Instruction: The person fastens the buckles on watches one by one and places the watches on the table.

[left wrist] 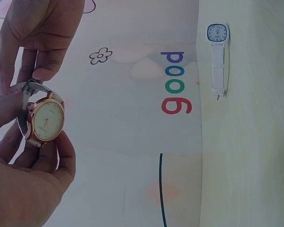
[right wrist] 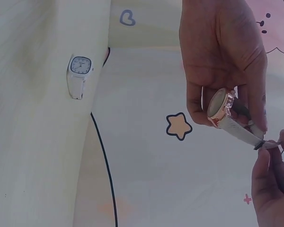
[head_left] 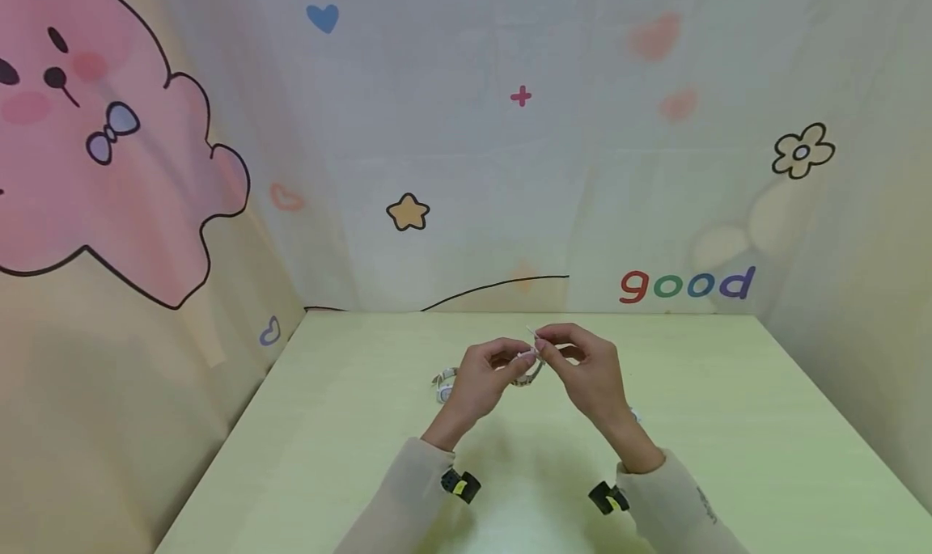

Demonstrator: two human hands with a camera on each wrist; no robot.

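A wristwatch (left wrist: 48,122) with a round pale dial, rose-gold case and white strap is held up above the table between both hands. My left hand (head_left: 482,380) grips it, fingers behind the case and thumb at the strap. With thumb and fingertips, my right hand (head_left: 591,370) pinches the strap's end, near a buckle (right wrist: 259,144) in the right wrist view. The strap bends round into a loop. In the head view, the left fingers hide much of the watch (head_left: 526,378).
A white watch (head_left: 445,392) with a rounded-square dial lies on the table (head_left: 328,457) beyond the left wrist. Another white watch (left wrist: 217,33), its strap straight, lies on the right side, mostly hidden by the right wrist in the head view. A printed curtain (head_left: 466,133) stands behind.
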